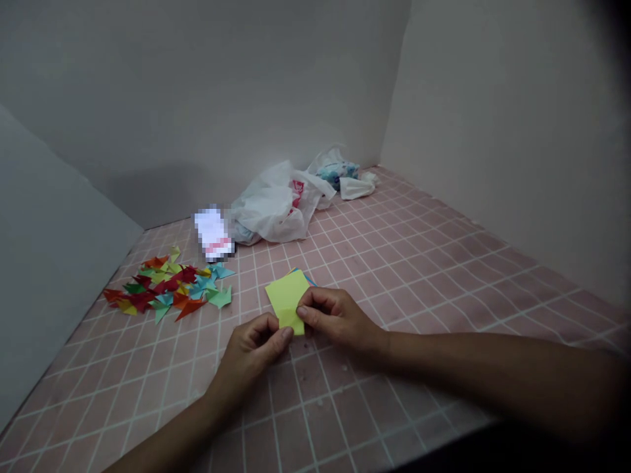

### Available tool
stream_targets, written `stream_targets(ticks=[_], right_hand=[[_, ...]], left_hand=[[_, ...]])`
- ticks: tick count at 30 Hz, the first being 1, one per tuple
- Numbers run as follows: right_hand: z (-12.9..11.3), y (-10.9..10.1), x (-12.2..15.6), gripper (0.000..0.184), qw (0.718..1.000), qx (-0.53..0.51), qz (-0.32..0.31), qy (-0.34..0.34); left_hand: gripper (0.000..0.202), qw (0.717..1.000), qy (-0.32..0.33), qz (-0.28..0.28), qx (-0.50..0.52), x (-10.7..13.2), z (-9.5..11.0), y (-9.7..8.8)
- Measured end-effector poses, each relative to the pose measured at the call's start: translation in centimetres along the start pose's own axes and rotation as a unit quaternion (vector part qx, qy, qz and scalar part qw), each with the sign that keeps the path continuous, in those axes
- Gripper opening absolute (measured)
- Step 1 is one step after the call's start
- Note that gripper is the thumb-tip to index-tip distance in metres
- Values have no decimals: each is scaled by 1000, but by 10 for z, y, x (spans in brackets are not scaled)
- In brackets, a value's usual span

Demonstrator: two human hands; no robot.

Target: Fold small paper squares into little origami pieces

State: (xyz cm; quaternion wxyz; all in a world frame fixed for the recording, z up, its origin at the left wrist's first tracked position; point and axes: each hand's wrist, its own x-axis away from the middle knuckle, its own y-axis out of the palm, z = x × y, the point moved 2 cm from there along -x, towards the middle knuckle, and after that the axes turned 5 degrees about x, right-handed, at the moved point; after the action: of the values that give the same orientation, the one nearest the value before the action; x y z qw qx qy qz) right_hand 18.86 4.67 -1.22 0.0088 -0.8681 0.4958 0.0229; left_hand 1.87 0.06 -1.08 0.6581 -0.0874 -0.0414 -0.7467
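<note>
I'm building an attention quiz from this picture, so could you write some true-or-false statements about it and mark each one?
1. The left hand and right hand both touch yellow paper. True.
2. The origami figures are all one colour. False: red, orange, yellow, green and blue show.
3. The phone lies beside a white plastic bag. True.
4. The phone's screen is dark. False: it is brightly lit.
5. The origami figures lie left of the yellow paper. True.

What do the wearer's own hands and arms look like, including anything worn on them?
The left hand and right hand are ungloved. No ring, watch or bracelet shows. Both forearms are bare, with no sleeve in view.
</note>
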Motion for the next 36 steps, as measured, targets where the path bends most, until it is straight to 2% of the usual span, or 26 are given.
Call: stream_targets(ticks=[3,5,8,12,15,18,21,27,33,36], right_hand=[[2,1,0,18,1000,-15,-1,7],[2,2,0,18,1000,-15,-5,4],[2,4,2,18,1000,1,-20,-10],[0,5,4,17,999,24,-14,-47],[-1,4,6,17,996,55,-8,-76],[-1,3,5,17,990,96,-16,-100],[0,3,4,17,985,122,-36,-118],[-2,2,2,18,987,125,-34,-97],[1,1,0,15,991,113,-36,-62],[1,1,1,15,992,109,-27,-53]], left_hand=[[30,999,24,19,-11,0,0,-2],[25,999,35,-3,-17,-1,0,-1],[23,999,23,-19,-16,-2,0,2],[24,1000,12,9,-22,0,0,4],[29,998,43,33,-38,2,4,3],[24,995,85,29,-53,4,9,2],[24,993,97,30,-68,5,14,1],[33,996,55,37,-56,6,11,1],[29,1000,-23,-6,-8,0,3,5],[31,1000,-13,-5,-18,1,5,6]])
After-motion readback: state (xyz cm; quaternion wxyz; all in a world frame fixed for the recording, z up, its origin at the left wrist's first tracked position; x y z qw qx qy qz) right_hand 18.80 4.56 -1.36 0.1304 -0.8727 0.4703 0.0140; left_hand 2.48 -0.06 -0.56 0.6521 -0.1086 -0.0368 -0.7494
